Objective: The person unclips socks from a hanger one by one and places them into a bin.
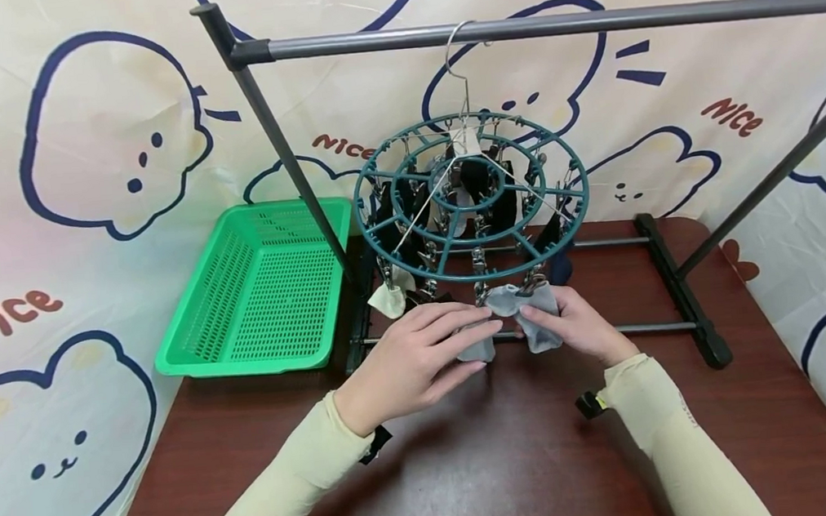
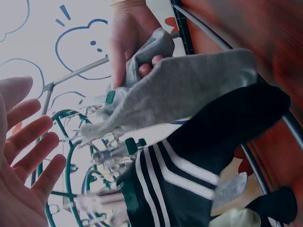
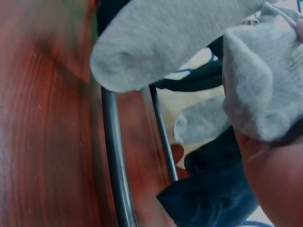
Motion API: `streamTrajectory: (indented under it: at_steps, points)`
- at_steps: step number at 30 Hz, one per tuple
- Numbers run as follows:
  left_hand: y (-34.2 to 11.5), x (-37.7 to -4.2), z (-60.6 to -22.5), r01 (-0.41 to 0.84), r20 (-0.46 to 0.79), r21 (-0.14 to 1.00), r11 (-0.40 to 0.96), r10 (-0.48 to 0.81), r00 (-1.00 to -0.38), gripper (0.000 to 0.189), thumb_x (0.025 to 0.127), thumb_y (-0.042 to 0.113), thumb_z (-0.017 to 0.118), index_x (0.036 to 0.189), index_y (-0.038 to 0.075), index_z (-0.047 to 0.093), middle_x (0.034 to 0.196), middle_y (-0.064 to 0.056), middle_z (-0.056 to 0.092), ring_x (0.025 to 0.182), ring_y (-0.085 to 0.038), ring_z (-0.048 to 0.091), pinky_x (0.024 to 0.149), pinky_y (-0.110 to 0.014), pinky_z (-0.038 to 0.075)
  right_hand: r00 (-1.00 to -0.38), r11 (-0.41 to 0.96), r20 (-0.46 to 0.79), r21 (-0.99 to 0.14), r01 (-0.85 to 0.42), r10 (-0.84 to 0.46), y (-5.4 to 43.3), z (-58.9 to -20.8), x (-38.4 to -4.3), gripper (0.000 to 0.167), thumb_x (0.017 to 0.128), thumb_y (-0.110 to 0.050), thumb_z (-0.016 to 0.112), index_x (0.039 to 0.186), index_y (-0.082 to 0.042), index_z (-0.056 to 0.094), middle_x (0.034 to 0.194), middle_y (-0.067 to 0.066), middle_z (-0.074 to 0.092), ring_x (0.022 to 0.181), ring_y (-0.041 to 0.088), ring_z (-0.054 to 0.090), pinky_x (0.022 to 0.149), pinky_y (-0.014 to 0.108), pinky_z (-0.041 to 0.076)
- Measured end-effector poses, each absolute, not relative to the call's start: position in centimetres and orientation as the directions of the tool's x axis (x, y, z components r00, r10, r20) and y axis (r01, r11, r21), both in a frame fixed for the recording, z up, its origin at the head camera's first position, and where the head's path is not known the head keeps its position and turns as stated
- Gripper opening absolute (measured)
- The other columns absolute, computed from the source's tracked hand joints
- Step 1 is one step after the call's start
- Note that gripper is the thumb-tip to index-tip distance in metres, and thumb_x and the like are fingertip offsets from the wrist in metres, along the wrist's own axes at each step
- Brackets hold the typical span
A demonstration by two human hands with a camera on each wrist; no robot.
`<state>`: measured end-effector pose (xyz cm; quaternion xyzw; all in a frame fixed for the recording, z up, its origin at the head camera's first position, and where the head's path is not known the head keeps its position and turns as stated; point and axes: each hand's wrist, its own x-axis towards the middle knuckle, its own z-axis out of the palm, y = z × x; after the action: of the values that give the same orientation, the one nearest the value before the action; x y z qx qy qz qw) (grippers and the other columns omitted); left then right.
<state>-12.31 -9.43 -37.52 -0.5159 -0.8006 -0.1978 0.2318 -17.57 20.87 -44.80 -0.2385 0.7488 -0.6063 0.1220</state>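
Note:
My right hand [image 1: 583, 327] grips a grey sock [image 1: 540, 329] at the front right of the round teal clip hanger [image 1: 451, 273]. Its thumb lies over the fabric, just below the metal clips [image 1: 533, 280]. My left hand [image 1: 418, 360] is beside a second grey sock [image 1: 480, 349], which hangs from the front of the hanger. In the left wrist view the left fingers [image 2: 33, 142] spread apart with nothing between them. A black sock [image 2: 189, 165] with white stripes hangs close by. The right wrist view has the gripped sock bunched up, overlapping the right palm [image 3: 265, 161].
A metal rack [image 1: 548, 26] carries the hanger by its hook [image 1: 456, 53]. More dark socks [image 1: 480, 178] and a cream sock [image 1: 390, 299] hang from it. On the left stands a green basket [image 1: 274, 360]. The rack's base bar [image 1: 648, 327] crosses the brown table [image 1: 512, 462].

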Motion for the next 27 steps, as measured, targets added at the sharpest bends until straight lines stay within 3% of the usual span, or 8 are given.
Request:
streamTrajectory:
  at_steps: [5,8,14,18,27]
  points:
    - [-8.4,-12.5,-37.4,0.920,0.589,0.119,0.374,0.719,-0.369,0.048,0.099,0.030,0.072,0.143,0.014,0.062,0.142,-0.004,0.064,0.133,-0.018,0.057,0.115,-0.031,0.043,-0.842,0.190,0.116,-0.949,-0.250,-0.527,19.7,-45.0,-17.2,0.016,0.106,-0.010,0.059,0.109,0.003,0.068,0.088,0.019,0.072,0.073,0.016,0.071,0.068,0.030,0.059]
    - [-7.8,-12.6,-37.3,0.920,0.598,0.154,0.362,0.707,-0.378,0.048,0.100,0.027,0.071,0.144,0.011,0.061,0.142,-0.006,0.063,0.131,-0.017,0.058,0.112,-0.029,0.046,-0.832,0.213,0.146,-0.930,-0.300,-0.535,19.0,-45.0,-17.0,0.013,0.105,-0.009,0.060,0.107,0.000,0.070,0.088,0.014,0.072,0.071,0.012,0.068,0.066,0.029,0.057]
    - [-7.1,-12.8,-37.3,0.862,0.596,0.261,0.435,0.630,-0.498,0.048,0.102,0.025,0.068,0.146,0.008,0.057,0.142,-0.009,0.062,0.128,-0.019,0.060,0.106,-0.032,0.051,-0.807,0.226,0.156,-0.914,-0.337,-0.570,17.8,-44.8,-16.8,0.014,0.105,-0.010,0.060,0.113,-0.004,0.071,0.090,0.003,0.071,0.072,0.012,0.066,0.067,0.029,0.055]
    - [-7.1,-13.0,-37.3,0.806,0.585,0.306,0.507,0.568,-0.579,0.046,0.103,0.026,0.066,0.144,0.007,0.059,0.134,-0.007,0.066,0.122,-0.019,0.063,0.104,-0.035,0.053,-0.803,0.245,0.133,-0.912,-0.329,-0.581,17.1,-44.5,-16.5,0.013,0.105,-0.013,0.062,0.109,-0.007,0.072,0.088,0.002,0.069,0.071,0.013,0.065,0.067,0.030,0.055]
    - [-7.0,-13.2,-37.7,0.743,0.552,0.356,0.567,0.514,-0.657,0.041,0.104,0.029,0.063,0.138,0.006,0.061,0.132,-0.008,0.068,0.124,-0.020,0.064,0.104,-0.038,0.053,-0.782,0.252,0.109,-0.911,-0.326,-0.614,15.5,-44.0,-16.2,0.014,0.104,-0.015,0.063,0.109,-0.006,0.072,0.088,0.003,0.068,0.075,0.012,0.063,0.073,0.029,0.053]
